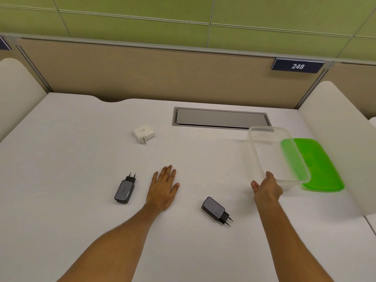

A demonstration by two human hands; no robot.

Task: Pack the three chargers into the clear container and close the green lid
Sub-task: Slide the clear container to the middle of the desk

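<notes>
The right hand (pixel 266 188) is closed as a grip on the near left corner of the clear container (pixel 272 153): the thumb is seen lying over the rim, while the fingers underneath are hidden, so how firmly it is clamped cannot be told. The container is blurred and appears tilted, its near end raised by that grip, its long axis running away from the person toward the far edge of the table (pixel 81 231). It partly overlaps the green lid (pixel 323 165), which lies flat just beside and under its right side. Nothing is seen inside the container.

The left hand (pixel 163 187) is laid flat on the table, fingers spread apart, with nothing held.

From these 2 hands the 3 chargers are placed as follows. The dark charger with its prongs pointing away (pixel 124 190) lies just left of the left hand, long axis roughly fore and aft. The second dark charger (pixel 216 210) lies between the 2 forearms, nearer the right wrist, its prongs pointing toward the near right. The white charger (pixel 144 133) is set well apart, beyond the left hand.

All 3 chargers lie left of the container, so it is judged that the container would be best drawn leftward, while the left hand is the nearer for the first pick.
</notes>
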